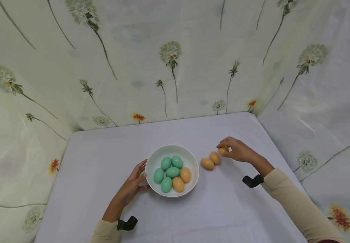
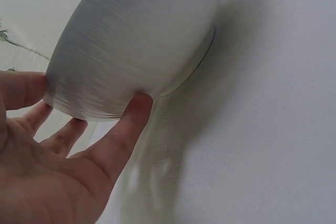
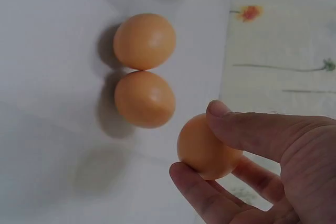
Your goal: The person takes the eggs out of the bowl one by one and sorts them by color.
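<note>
At the far left, a pale, shiny sheet printed with dandelions point(image 1: 11, 141) is hanging beside the white-covered table point(image 1: 96, 162), its upper part running out of the head view. A beige sleeve point(image 1: 104, 233) is being cut off by the bottom edge, and a small black angular device point(image 1: 127, 223) is jutting from that wrist. The left hand point(image 1: 129, 189) is gripping the left side of a round, smooth white bowl point(image 1: 191, 158), its fingers spreading apart and curving around the outer wall; the left wrist view is cutting off the bowl's top and hiding its contents. Inside, five mint-green eggs point(image 1: 173, 172) are lying mostly to the left of two orange-brown eggs point(image 1: 185, 174). On the table just right of the bowl, two loose orange-brown eggs point(image 1: 207, 163) are resting against each other. Farther right, the right hand point(image 1: 238, 150) is pinching a single orange-brown egg point(image 3: 202, 150) between thumb and fingers, partly covering its shell; in the right wrist view it is hanging clear of the table, while only a blurred slice of the bowl is showing at the top. A second beige sleeve point(image 1: 293, 199) is running out through the bottom edge
</note>
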The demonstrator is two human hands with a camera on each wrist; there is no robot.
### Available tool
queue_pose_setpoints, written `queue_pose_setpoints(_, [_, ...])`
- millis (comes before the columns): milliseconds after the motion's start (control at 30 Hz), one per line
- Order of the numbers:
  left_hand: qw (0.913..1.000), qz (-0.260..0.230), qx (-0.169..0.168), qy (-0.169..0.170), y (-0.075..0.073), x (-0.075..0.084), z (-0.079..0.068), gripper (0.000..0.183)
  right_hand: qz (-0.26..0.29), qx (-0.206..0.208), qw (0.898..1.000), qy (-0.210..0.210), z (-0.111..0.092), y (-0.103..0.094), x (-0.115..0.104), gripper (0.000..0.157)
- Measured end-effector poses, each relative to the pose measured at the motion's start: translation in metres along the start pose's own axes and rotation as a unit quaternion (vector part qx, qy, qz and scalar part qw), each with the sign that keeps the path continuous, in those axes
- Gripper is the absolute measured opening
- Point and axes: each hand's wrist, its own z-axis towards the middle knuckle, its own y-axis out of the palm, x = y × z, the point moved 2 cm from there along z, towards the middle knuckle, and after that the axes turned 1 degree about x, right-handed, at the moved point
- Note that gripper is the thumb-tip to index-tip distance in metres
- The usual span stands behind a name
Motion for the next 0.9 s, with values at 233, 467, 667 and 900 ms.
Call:
queue_pose_setpoints(233, [1.0, -0.001, 0.001, -0.005, 0.001, 0.0, -0.002, 0.057, -0.008, 0.005, 1.0, 0.028, -0.004, 0.013, 0.022, 0.032])
queue_pose_setpoints(467, [1.0, 0.002, 0.0, -0.004, 0.001, 0.0, -0.001, 0.058, -0.005, 0.011, 0.999, 0.036, -0.007, 0.029, 0.031, 0.03])
queue_pose_setpoints(667, [0.9998, 0.001, 0.008, -0.016, 0.001, -0.001, -0.002, 0.056, -0.006, 0.021, 0.999, 0.035, -0.009, 0.036, 0.032, 0.029])
queue_pose_setpoints(900, [1.0, 0.001, 0.005, -0.004, 0.0, -0.001, 0.0, 0.057, -0.008, 0.028, 0.999, 0.038, -0.008, 0.038, 0.034, 0.034])
